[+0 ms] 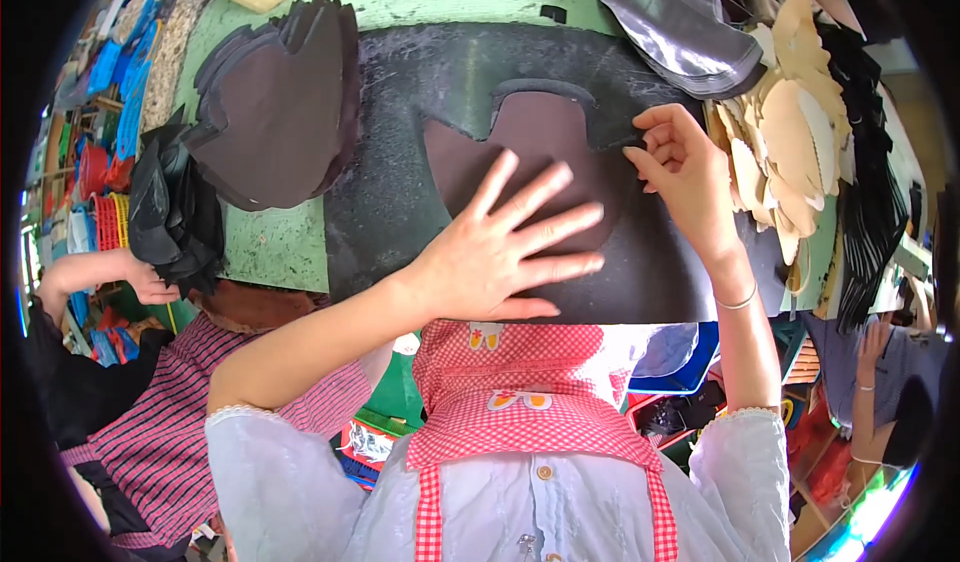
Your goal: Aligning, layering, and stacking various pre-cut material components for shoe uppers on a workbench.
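A dark brown cut piece [540,122] with a notched black edge, like a shoe upper, lies flat on a black mat [400,82]. My left hand [505,247] is spread open over the piece, palm down and fingers apart. At the piece's right edge, my right hand [688,167] is closed, with thumb and forefinger pinching the dark edge. The curled fingers partly hide what is between them.
A stack of similar brown pieces [275,112] stands at the left, beside bunched black material [175,212]. Shiny black pieces [685,27], cream scalloped pieces [795,132] and black strips [868,182] lie at the right. Another person's hand [150,280] is at the far left.
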The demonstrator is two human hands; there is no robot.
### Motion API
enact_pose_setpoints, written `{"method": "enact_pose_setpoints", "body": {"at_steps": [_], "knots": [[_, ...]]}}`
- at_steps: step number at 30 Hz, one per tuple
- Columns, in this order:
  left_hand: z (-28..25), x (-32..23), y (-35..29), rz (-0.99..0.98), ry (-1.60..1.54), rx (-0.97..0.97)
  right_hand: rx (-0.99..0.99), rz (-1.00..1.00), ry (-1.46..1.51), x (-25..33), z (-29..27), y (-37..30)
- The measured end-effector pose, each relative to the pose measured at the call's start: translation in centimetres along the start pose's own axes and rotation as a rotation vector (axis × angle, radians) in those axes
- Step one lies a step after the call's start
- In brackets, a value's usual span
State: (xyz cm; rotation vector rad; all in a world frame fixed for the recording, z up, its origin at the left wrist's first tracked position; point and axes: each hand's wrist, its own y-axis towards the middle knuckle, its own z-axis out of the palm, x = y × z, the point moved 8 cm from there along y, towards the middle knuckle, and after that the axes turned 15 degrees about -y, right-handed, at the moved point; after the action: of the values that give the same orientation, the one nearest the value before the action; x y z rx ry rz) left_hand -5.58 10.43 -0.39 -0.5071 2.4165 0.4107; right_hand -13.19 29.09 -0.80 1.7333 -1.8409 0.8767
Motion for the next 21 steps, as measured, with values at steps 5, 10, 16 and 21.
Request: {"method": "enact_pose_setpoints", "body": {"at_steps": [5,10,16,21], "knots": [[-1.8,1.9,2.1,0.146,0.279,-0.126,-0.108,-0.096,-0.242,1.3,-0.4,-1.1],[-2.7,4.3,2.5,-0.207,0.181,-0.196,0.125,-0.652,-0.741,5.6,6.6,-8.5],[-3.3,4.3,-0.4,-0.309,0.23,-0.24,-0.177,-0.545,-0.772,4.3,2.4,-5.0],[-2.6,4.6,-0.1,-0.27,0.256,-0.238,0.42,-0.864,-0.434,6.3,10.2,-16.2]]}}
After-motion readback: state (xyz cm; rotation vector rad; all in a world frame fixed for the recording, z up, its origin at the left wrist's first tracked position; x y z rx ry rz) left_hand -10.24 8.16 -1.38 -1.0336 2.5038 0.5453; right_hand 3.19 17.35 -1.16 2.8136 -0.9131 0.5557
